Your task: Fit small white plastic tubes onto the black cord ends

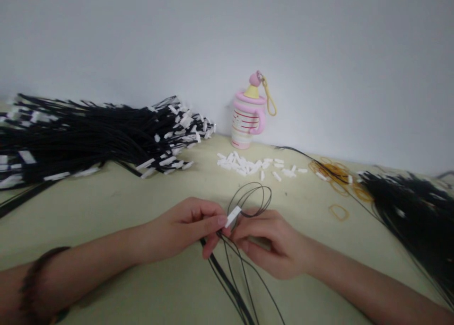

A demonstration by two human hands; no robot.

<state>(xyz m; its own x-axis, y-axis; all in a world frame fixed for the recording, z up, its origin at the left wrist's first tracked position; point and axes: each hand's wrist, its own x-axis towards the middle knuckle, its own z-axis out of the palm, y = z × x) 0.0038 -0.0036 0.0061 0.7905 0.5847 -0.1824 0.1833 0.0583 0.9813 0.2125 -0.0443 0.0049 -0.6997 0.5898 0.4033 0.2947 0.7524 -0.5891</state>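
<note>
Head view: left hand (184, 226) pinches a white plastic tag (233, 216), right hand (271, 243) closed on thin black cords (250, 199) beside it.
Loose tags (253, 165) lie ahead, within easy reach of both hands.

A plain white wall (227, 36) rises behind the pale-green work surface (88, 211).

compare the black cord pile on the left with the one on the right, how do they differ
The left pile of black cords shows many white tags, fanned out at its end toward the middle, while the right pile of black cords shows only a few. The left pile lies against the wall; the right pile lies beside loose rubber bands. Both are thin black cords, run out of view and rest on the pale green cloth.
</note>
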